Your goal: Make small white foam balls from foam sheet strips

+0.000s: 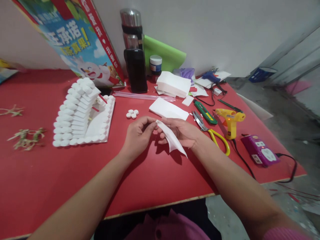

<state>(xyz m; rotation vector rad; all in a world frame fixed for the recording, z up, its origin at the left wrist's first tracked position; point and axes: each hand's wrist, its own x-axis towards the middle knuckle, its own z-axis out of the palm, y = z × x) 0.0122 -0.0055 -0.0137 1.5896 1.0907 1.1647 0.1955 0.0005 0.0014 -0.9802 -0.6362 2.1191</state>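
Note:
Between my two hands, above the red table, is a piece of thin white paper (172,138), pinched at its upper left end and hanging loose toward the lower right. My left hand (138,135) is closed, thumb and forefinger pressed on the narrow tip. Fingers of my right hand (181,131) curl beneath and behind the paper, gripping it near the same end. Just beyond lies a flat white sheet (168,109). A small cluster of white round pieces (132,114) sits to the left of it.
A white stair-like model (82,115) stands left. Scissors (212,131), a green cutter (205,112), a yellow glue gun (231,121) and a purple power box (260,150) lie right. Behind are a phone (135,71), a thermos (131,21) and a printed box (82,43).

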